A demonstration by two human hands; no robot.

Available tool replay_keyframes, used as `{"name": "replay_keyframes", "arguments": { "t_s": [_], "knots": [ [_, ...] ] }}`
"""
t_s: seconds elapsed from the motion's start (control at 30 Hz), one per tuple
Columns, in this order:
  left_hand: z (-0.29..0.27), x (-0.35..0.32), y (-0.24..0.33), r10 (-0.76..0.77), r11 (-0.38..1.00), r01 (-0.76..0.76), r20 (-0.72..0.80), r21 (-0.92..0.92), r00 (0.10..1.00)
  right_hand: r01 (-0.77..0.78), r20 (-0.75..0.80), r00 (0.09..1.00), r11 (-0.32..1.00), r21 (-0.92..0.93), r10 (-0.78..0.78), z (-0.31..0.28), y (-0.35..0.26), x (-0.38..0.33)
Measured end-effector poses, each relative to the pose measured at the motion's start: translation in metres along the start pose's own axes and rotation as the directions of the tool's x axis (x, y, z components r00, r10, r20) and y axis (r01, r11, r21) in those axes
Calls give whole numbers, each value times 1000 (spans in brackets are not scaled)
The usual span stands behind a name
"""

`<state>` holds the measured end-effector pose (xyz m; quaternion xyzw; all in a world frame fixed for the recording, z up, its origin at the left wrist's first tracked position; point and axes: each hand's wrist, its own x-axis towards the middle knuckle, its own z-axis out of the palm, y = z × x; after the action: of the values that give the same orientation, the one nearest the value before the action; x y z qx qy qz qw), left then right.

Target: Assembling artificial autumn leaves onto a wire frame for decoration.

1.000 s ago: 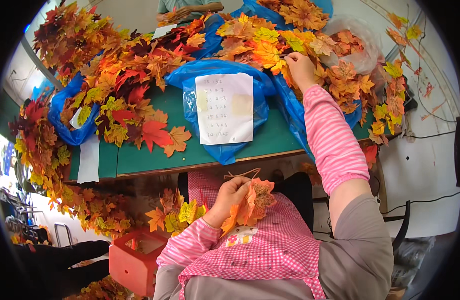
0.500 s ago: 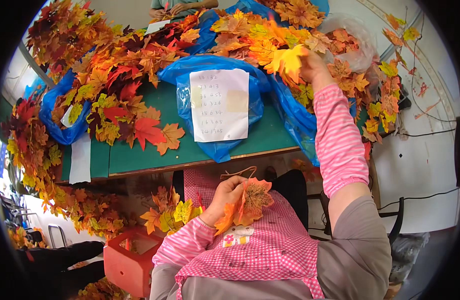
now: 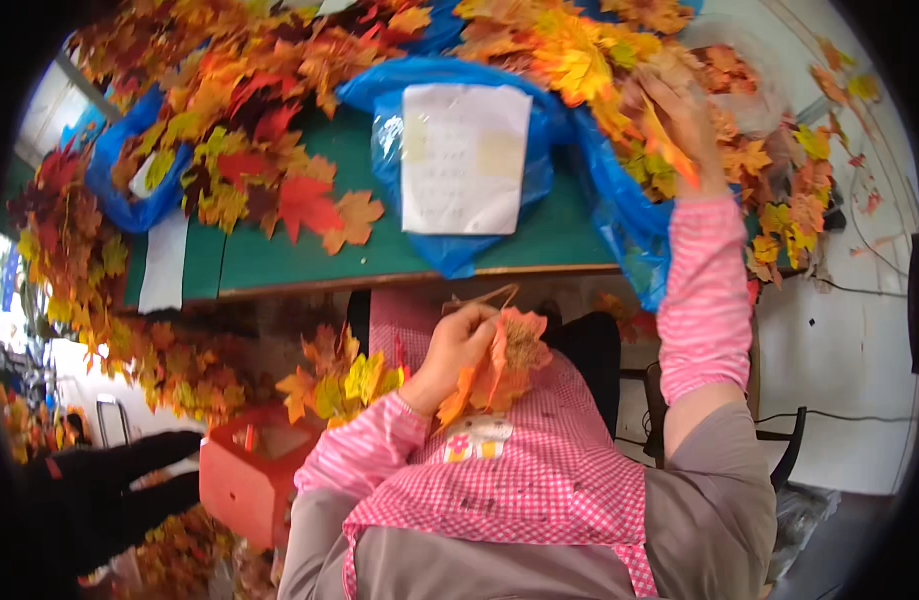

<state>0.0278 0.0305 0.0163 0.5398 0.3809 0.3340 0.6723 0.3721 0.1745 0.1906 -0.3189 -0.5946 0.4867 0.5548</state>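
Observation:
Low over my lap, my left hand (image 3: 462,350) is closed in a pinch on orange artificial maple leaves (image 3: 500,365), which fan out to its right. My right hand (image 3: 680,110) reaches over the far right of the table into a heap of yellow and orange artificial leaves (image 3: 580,65). An orange leaf (image 3: 666,140) hangs edge-on from its thumb side, and the hand looks closed on it. Blur hides the fingertips among the heap. Beneath that heap spreads a blue plastic bag (image 3: 620,220).
A white paper sheet (image 3: 465,160) lies on blue plastic at the middle of the green table (image 3: 280,265). Red, orange and yellow leaves (image 3: 250,90) cover the table's left. Left of my lap are a red plastic stool (image 3: 245,475) and a leaf bunch (image 3: 345,385).
My right hand has moved right and deeper into the heap, away from the bright yellow leaf it was at. My left hand keeps its pinch. The whole view has tilted downward.

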Motion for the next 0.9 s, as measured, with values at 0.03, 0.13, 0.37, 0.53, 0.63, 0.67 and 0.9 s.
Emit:
{"name": "replay_keyframes", "arguments": {
  "t_s": [0.03,0.13,0.37,0.53,0.63,0.67,0.9],
  "knots": [
    [-3,1,1,29,999,-27,-40,43,999,-94,-101,993,952,-292,67,30,-16,-14],
    [-3,6,-1,50,997,-41,-135,64,990,62,50,998,644,-763,-38,64,-22,-67],
    [13,2,-3,52,983,-28,-132,180,990,-412,43,893,850,-329,449,136,18,-142],
    [17,-1,1,263,931,-211,-146,298,954,-350,-41,924,799,-489,379,159,55,-160],
    [16,2,3,208,975,-187,-198,121,958,-313,-13,937,819,-481,350,170,54,-159],
    [15,4,3,196,979,-178,-207,103,959,-216,-4,968,830,-515,250,169,59,-160],
    [16,-3,12,197,971,-167,-171,171,965,33,53,999,680,-732,8,178,64,-160]
  ]
}}
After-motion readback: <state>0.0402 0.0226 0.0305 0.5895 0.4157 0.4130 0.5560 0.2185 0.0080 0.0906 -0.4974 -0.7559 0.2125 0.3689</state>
